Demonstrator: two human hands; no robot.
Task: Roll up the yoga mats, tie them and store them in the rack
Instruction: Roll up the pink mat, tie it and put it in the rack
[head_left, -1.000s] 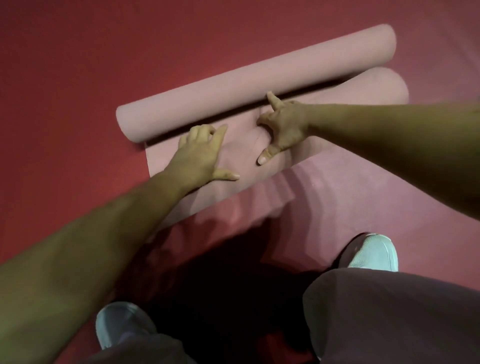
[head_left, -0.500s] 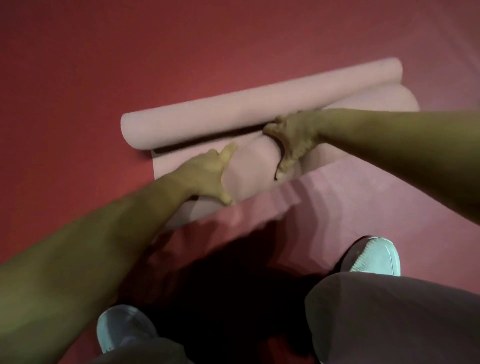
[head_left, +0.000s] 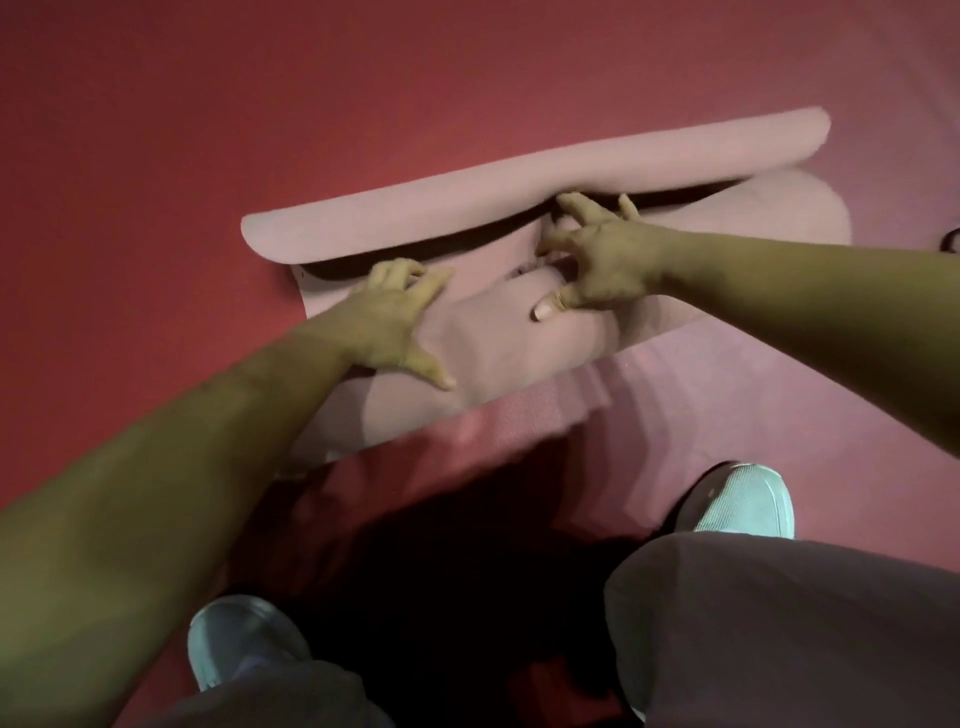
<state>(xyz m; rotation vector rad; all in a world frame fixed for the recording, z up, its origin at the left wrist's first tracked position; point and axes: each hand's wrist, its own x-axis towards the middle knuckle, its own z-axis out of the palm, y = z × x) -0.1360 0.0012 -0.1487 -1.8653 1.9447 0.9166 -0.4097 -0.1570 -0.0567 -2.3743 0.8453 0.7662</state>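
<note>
A pink yoga mat lies on the red floor in front of me. Its far end is curled over into a loose, flattened roll with a dark gap beneath. My left hand lies flat on the mat just before the curl, fingers spread and thumb out. My right hand is beside it with bent, spread fingers; its fingertips reach to the curl's lower edge and its thumb presses the mat. The mat bulges upward between my two hands.
Red floor surrounds the mat. My two light shoes and grey trouser legs are near the mat's close edge. A small dark loop shows at the right border.
The tight roll has slackened into a flatter curl. Both hands have slid forward to its lower edge, and the mat has bulged up between them.
</note>
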